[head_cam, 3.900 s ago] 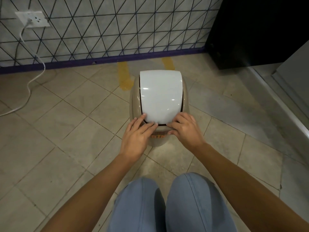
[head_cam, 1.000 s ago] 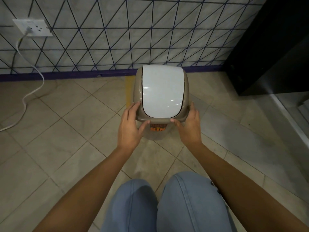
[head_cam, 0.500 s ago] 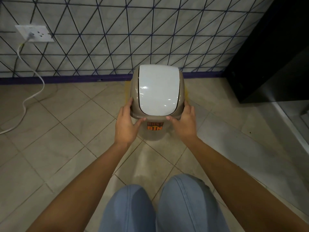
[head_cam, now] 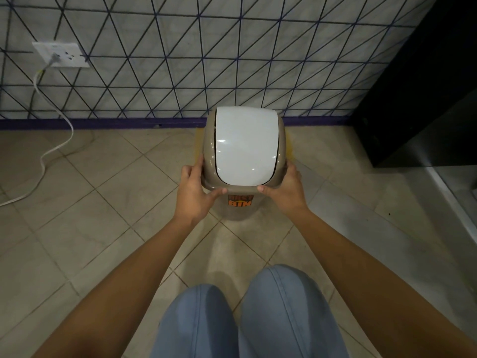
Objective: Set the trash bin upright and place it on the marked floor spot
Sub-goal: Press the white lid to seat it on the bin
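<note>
On either side of the bin's top, the left hand (head_cam: 192,193) and right hand (head_cam: 284,191) clamp the trash bin (head_cam: 245,151), thumbs pressed to the near rim and fingers wrapped around the sides. Both forearms reach forward over the knees (head_cam: 247,313) in light blue trousers. The bin stands upright, a tan body with a white swing lid (head_cam: 246,146) and an orange label (head_cam: 240,201) on the near face. Its base is hidden, so whether it touches the floor cannot be told. Yellow marking (head_cam: 198,143) shows on the floor tiles (head_cam: 103,202) just beside the bin on the left and right, at the far edge of the floor against a purple skirting strip (head_cam: 103,123). Behind rises a wall (head_cam: 232,60) with a triangle pattern. Toward the left, a socket (head_cam: 60,55) holds a plug with a white cable (head_cam: 44,156) trailing onto the tiles. At the right stands a dark cabinet (head_cam: 423,86).
</note>
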Demonstrator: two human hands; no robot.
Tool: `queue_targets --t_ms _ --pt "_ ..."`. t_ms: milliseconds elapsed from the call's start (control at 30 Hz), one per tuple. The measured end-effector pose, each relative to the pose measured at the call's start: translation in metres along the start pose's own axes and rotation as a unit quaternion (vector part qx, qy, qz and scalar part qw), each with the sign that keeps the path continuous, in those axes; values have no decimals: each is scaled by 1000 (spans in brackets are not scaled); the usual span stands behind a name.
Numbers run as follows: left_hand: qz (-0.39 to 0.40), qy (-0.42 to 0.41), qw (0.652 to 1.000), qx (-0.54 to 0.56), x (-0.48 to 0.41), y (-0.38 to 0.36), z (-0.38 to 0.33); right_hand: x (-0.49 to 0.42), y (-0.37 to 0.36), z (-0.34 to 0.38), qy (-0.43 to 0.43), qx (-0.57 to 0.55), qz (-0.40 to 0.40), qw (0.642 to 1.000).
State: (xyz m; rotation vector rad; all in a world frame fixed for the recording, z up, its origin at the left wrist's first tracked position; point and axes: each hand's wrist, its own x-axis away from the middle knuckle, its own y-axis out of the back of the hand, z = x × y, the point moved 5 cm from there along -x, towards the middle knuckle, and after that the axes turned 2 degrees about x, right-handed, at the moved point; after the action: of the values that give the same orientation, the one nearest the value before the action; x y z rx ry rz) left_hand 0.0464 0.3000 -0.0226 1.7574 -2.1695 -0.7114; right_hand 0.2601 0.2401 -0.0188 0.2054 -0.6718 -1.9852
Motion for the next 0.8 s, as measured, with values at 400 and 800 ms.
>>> queue_targets --t_ms 400,800 --pt "-4 -14 1000 -3 5 -4 6 3 5 -4 11 7 2 1000" --pt "7 -9 1000 3 -4 -3 2 0 8 -2 1 -3 -17 1000"
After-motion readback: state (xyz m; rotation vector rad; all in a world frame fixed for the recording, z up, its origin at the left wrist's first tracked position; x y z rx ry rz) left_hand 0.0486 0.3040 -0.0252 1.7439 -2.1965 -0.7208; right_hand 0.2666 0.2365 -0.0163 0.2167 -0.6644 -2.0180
